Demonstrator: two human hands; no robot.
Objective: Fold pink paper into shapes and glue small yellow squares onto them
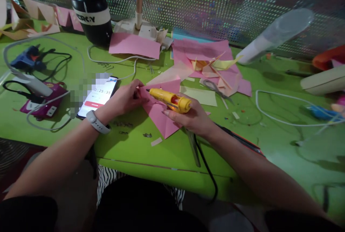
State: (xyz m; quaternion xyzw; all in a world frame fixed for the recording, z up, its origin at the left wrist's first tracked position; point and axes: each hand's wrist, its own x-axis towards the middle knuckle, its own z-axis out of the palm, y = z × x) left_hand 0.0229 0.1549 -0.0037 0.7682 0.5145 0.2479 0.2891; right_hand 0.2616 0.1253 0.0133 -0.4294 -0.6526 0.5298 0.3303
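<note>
The left hand's point(126, 99) fingers are pinching the pink paper point(165, 124) on the tabletop point(140, 154); the right hand point(198, 118) is gripping the glue gun point(168, 98), probably risking burnt fingertips if its nearby nozzle slips.

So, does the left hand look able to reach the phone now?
Likely yes: the phone lies close to the left hand, with nothing seen on it, though that hand would first need to let go of the pink paper.
</note>
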